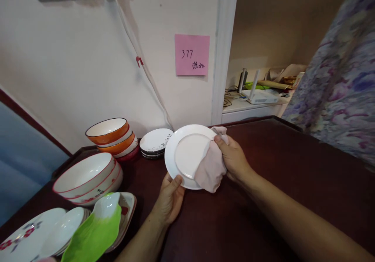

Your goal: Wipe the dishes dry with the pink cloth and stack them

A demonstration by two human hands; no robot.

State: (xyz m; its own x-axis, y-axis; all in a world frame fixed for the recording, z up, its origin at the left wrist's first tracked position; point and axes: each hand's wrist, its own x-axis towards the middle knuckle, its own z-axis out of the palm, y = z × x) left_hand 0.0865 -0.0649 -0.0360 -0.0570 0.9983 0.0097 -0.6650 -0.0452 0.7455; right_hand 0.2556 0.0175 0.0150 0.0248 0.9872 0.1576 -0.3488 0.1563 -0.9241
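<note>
A white plate (pixel 187 152) is held up over the dark table, tilted with its underside and foot ring facing me. My left hand (pixel 171 197) grips its lower left rim, thumb on the near face and fingers behind. At the right rim, my right hand (pixel 233 156) is closed on a pale pink cloth (pixel 211 168), pinching it against the plate. The cloth drapes over the plate's right part and hangs below its edge. Fingers of both hands are partly hidden behind the plate and cloth.
Left on the table (pixel 281 176) stand orange-and-white bowls (pixel 109 135), red-rimmed white bowls (pixel 88 178), a stack of small plates (pixel 155 141), a green leaf-shaped dish (pixel 96 227), small white dishes (pixel 66 230) and a flowered plate (pixel 26 230). A router (pixel 259 96) sits in the niche beside a floral curtain (pixel 345 82).
</note>
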